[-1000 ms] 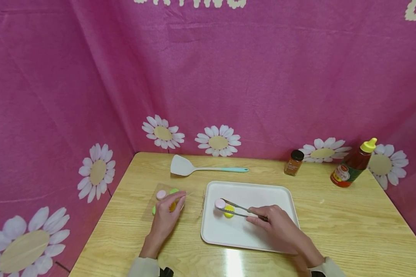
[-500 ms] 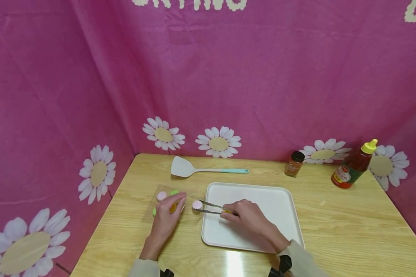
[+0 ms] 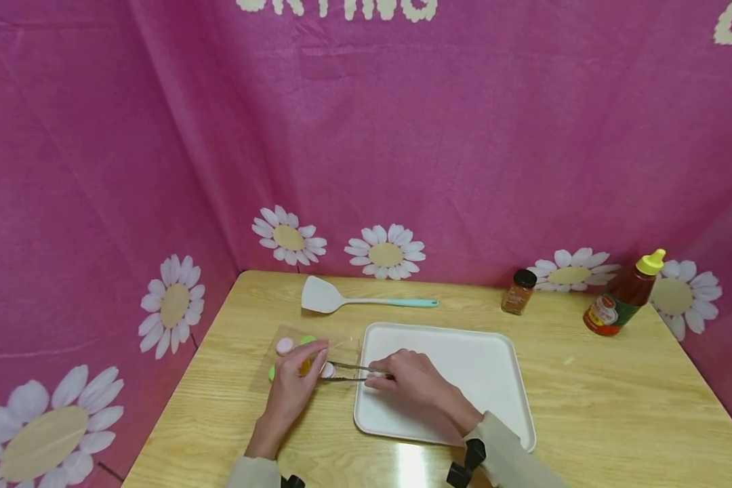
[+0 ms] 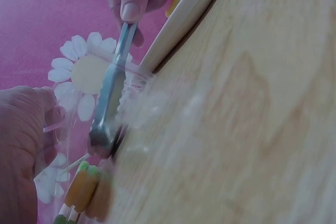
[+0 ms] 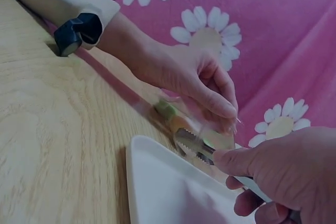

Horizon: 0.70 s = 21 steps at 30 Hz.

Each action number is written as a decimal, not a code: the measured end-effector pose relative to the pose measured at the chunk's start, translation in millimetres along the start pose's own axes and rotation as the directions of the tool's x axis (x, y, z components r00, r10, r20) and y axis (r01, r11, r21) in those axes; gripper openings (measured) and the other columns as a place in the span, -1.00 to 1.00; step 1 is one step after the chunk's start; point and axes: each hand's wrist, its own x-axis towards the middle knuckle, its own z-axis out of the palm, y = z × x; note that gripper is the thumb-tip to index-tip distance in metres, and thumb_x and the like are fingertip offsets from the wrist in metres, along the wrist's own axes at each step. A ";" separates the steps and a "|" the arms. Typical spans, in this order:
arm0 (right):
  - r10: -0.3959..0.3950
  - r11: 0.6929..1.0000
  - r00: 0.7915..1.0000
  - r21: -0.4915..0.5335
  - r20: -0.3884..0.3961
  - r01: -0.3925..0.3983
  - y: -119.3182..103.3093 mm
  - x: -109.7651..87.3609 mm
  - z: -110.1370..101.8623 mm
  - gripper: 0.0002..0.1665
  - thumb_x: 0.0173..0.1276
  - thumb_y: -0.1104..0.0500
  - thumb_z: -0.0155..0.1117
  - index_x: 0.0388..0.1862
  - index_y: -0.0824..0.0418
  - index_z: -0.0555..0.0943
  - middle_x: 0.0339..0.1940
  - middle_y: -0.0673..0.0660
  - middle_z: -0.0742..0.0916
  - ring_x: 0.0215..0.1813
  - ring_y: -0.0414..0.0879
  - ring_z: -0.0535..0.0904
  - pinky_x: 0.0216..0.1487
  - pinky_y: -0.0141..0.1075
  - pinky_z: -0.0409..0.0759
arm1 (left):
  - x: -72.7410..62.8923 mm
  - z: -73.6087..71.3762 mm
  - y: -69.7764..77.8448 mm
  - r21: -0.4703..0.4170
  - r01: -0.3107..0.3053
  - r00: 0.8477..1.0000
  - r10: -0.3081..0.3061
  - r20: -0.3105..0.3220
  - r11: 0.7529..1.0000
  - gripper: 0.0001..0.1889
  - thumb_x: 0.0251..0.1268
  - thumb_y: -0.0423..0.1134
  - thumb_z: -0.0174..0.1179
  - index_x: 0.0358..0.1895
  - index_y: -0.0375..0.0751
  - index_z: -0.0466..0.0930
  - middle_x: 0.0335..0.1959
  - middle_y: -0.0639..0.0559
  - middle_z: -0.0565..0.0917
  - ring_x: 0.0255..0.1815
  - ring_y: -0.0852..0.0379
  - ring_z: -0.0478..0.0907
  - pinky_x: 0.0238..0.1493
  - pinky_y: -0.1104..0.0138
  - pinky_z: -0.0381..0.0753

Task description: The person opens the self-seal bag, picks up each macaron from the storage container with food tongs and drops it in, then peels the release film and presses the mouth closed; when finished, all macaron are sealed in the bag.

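Left of the tray [image 3: 463, 379], the left hand [image 3: 291, 381] pinches a bag [image 3: 345, 352]; the right hand [image 3: 416, 378] grips tongs [image 3: 350, 367] (pink disc [image 3: 327, 371] between).

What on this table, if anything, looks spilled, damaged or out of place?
Nothing looks spilled around the tongs or the clear bag. Only a small pale mark on the table, right of the white tray, looks odd: lighter than its surroundings, but too small to identify.

From above, the head camera faces forward and down; nearer wrist views share the tongs [image 4: 112, 85].
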 end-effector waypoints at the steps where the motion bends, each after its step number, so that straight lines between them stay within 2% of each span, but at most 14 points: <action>1: -0.009 1.000 1.000 -0.006 0.002 0.009 -1.5 1.3 1.0 -0.75 0.51 -0.11 0.34 -0.37 -0.08 0.69 -0.56 -0.15 0.59 -0.45 -0.31 0.44 -0.57 -0.38 0.35 | -0.4 -0.1 -0.3 0.000 -0.002 1.000 0.002 0.000 1.000 -0.81 0.31 -0.46 0.41 -0.04 -0.33 0.80 -0.04 -0.08 0.83 0.03 -0.07 0.77 0.20 0.52 0.59; 4: -0.031 0.999 0.999 -0.025 -0.009 0.030 -4.1 3.0 3.8 -0.73 0.51 -0.09 0.35 -0.42 -0.09 0.64 -0.58 -0.16 0.54 -0.48 -0.30 0.43 -0.61 -0.38 0.31 | -1.0 -0.5 -0.8 -0.005 0.000 1.000 0.000 0.004 1.000 -0.82 0.33 -0.46 0.40 -0.04 -0.34 0.79 -0.04 -0.09 0.82 0.03 -0.08 0.77 0.21 0.54 0.57; 7: -0.012 0.999 1.000 -0.032 -0.008 0.011 -5.3 1.2 4.3 -0.74 0.52 -0.11 0.34 -0.39 -0.10 0.65 -0.60 -0.18 0.52 -0.49 -0.31 0.41 -0.61 -0.38 0.30 | -0.6 -0.5 -1.1 -0.008 -0.001 1.000 0.001 0.006 1.000 -0.83 0.35 -0.44 0.39 -0.04 -0.34 0.79 -0.03 -0.09 0.82 0.03 -0.09 0.77 0.20 0.54 0.58; 10: 0.021 0.999 1.000 -0.027 0.001 -0.021 -4.5 -3.9 2.3 -0.73 0.51 -0.13 0.34 -0.38 -0.08 0.64 -0.66 -0.21 0.39 -0.52 -0.32 0.32 -0.61 -0.39 0.22 | -0.4 -0.4 -1.3 -0.011 0.009 1.000 -0.009 0.007 1.000 -0.83 0.36 -0.43 0.39 -0.04 -0.34 0.79 -0.03 -0.08 0.82 0.04 -0.08 0.77 0.20 0.56 0.57; 15: 0.054 0.998 0.998 -0.017 -0.026 -0.054 -0.6 -17.6 -4.3 -0.72 0.49 -0.15 0.36 -0.36 -0.06 0.62 -0.69 -0.24 0.27 -0.53 -0.35 0.23 -0.59 -0.40 0.13 | -0.6 -1.1 -1.7 -0.003 0.012 1.000 -0.012 0.008 1.000 -0.84 0.37 -0.42 0.39 -0.04 -0.32 0.80 -0.03 -0.06 0.82 0.04 -0.04 0.77 0.21 0.55 0.57; 21: 0.114 0.993 0.992 0.020 -0.057 -0.113 7.8 -41.2 -17.4 -0.74 0.49 -0.19 0.34 -0.36 -0.15 0.59 -0.69 -0.28 0.30 -0.55 -0.39 0.22 -0.56 -0.42 0.11 | 0.4 -2.1 0.3 -0.013 0.025 1.000 -0.025 0.018 1.000 -0.84 0.40 -0.40 0.37 -0.03 -0.32 0.80 -0.03 -0.07 0.82 0.06 -0.02 0.77 0.23 0.58 0.53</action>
